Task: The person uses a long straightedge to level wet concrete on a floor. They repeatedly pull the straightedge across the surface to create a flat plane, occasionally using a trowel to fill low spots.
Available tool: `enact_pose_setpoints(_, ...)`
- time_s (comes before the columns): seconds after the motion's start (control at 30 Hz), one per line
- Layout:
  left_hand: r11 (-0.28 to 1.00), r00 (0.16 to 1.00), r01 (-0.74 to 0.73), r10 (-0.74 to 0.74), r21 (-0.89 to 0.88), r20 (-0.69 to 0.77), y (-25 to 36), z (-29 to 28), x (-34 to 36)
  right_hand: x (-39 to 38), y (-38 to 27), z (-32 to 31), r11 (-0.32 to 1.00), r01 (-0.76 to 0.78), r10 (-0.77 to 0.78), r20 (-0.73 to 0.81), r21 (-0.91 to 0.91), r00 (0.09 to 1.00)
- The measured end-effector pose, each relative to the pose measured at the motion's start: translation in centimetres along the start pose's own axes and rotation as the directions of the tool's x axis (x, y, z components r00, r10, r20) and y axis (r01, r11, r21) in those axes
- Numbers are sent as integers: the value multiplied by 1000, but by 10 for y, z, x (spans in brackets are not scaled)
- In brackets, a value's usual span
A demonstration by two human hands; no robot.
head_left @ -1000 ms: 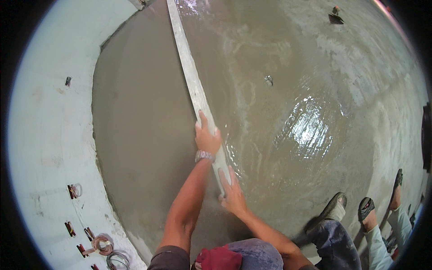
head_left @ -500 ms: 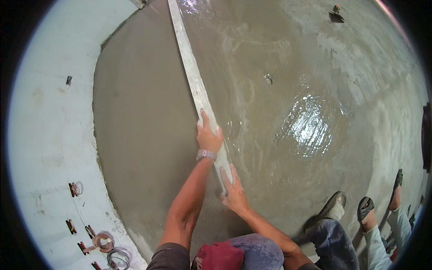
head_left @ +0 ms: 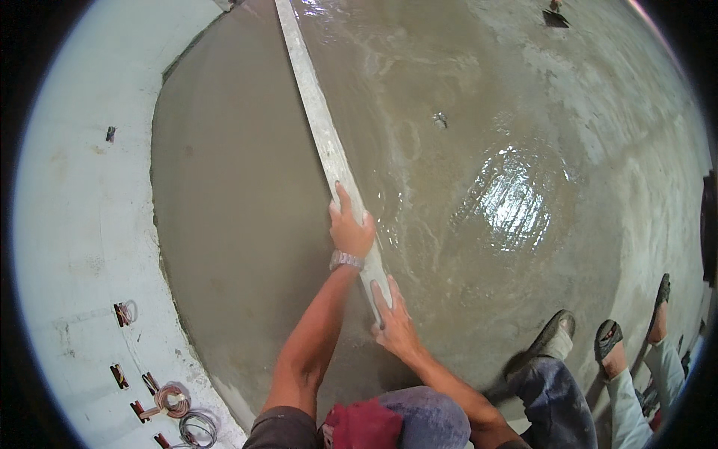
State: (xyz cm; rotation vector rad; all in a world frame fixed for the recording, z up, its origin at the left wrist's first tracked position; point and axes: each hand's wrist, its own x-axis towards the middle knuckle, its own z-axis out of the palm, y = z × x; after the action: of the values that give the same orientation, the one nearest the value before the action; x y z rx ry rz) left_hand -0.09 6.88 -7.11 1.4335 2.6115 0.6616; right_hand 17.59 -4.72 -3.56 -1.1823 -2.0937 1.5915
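Observation:
My left hand (head_left: pixel 350 228) grips a long pale straightedge (head_left: pixel 318 120) lying across the wet grey screed, its index finger stretched along the top. My right hand (head_left: pixel 393 318) holds the same straightedge at its near end, fingers and thumb on either side. To the left of the straightedge the screed (head_left: pixel 228 187) looks smooth and matt; to the right it is wetter and glossy (head_left: pixel 516 209), with pale streaks and a small dark lump (head_left: pixel 440 120).
A white wall (head_left: pixel 86 209) with recessed boxes and coiled wires (head_left: pixel 172 400) runs along the left. Another person's sandalled feet (head_left: pixel 608 344) are at the lower right, near my own shoe (head_left: pixel 553 333). A dark flat tool (head_left: pixel 555 19) lies at the top right.
My hands and the near end of the straightedge have shifted slightly to the right, still gripping. The far end has moved a little left in the picture.

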Motion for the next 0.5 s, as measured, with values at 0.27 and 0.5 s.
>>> enact_pose_setpoints(0.27, 998, 997, 61, -59, -26, 58, 15, 1, 10, 6, 7, -9, 1000, 12, -12, -39, -13, 999)
enact_pose_setpoints(0.5, 999, 997, 52, -51, -12, 53, 20, 6, 35, 23, 1, -23, 999, 3, -1, -30, 47, 1000)
